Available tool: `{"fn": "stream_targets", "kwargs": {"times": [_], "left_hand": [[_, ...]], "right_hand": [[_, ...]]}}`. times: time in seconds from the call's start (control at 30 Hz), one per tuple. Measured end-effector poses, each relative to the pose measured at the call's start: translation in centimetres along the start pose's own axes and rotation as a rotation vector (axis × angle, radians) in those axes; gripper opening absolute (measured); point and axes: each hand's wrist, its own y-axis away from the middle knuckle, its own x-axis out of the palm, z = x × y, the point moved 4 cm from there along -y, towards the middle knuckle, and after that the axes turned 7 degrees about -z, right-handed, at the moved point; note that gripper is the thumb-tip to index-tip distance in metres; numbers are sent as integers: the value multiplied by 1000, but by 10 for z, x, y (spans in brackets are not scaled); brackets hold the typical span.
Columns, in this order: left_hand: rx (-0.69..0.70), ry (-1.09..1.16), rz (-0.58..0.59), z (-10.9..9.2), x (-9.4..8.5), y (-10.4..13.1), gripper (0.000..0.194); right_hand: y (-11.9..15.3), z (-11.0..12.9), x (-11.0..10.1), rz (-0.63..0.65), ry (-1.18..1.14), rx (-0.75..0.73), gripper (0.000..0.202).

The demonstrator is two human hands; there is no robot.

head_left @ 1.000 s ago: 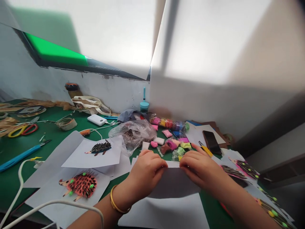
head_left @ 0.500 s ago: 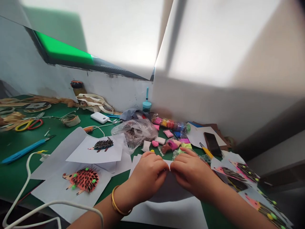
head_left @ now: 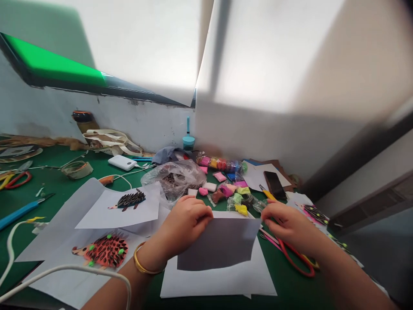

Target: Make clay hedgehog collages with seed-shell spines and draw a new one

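Observation:
A small sheet of white paper (head_left: pixel 219 243) hangs in shadow above a larger stack of white sheets (head_left: pixel 219 284). Thumb and fingers of my left hand (head_left: pixel 185 221), with a gold bangle on its wrist, pinch the sheet's upper left corner. My right hand (head_left: pixel 287 221) has its fingertips closed at the upper right corner. The sheet's top edge stretches nearly level between both hands. Beneath my right forearm lie red-handled scissors (head_left: pixel 297 260). Just beyond the paper sits a piece of yellow clay (head_left: pixel 241 209).
Left of the hands lie two hedgehog pictures, a red one (head_left: pixel 105 252) and a black one (head_left: pixel 130 201). Clay packets (head_left: pixel 219 176), a plastic bag (head_left: pixel 176 178) and a phone (head_left: pixel 274 184) are farther back. A white cable (head_left: pixel 71 271) crosses the lower left, near a blue cutter (head_left: pixel 22 213).
My hands, close together on the paper before, have moved apart along its top edge. The right hand went rightward to the corner. The view has shifted right, bringing the red-handled scissors into sight.

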Motion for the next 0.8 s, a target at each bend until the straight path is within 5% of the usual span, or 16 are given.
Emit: {"fn": "stream_targets", "kwargs": {"times": [0.1,0.2,0.3,0.4,0.53,0.7,0.8], "left_hand": [[-10,-32,-14,0,-5,-3,18],[46,-44,21,-10,-4,-5,17],[116,-41,46,-25,2,-4,17],[138,-40,47,-33,6,0,17],[133,-59,49,-23,3,6,18],[27,-124,25,12,-6,9,18],[-105,-108,-131,25,-13,8,21]], "right_hand": [[6,-10,-6,-126,63,100,18],[7,17,-2,-247,151,-36,24],[6,63,17,-184,156,-282,38],[4,85,33,-88,157,-326,23],[8,73,37,-37,158,-291,22],[17,45,30,-49,127,-211,22],[19,41,28,-66,138,-163,23]]}}
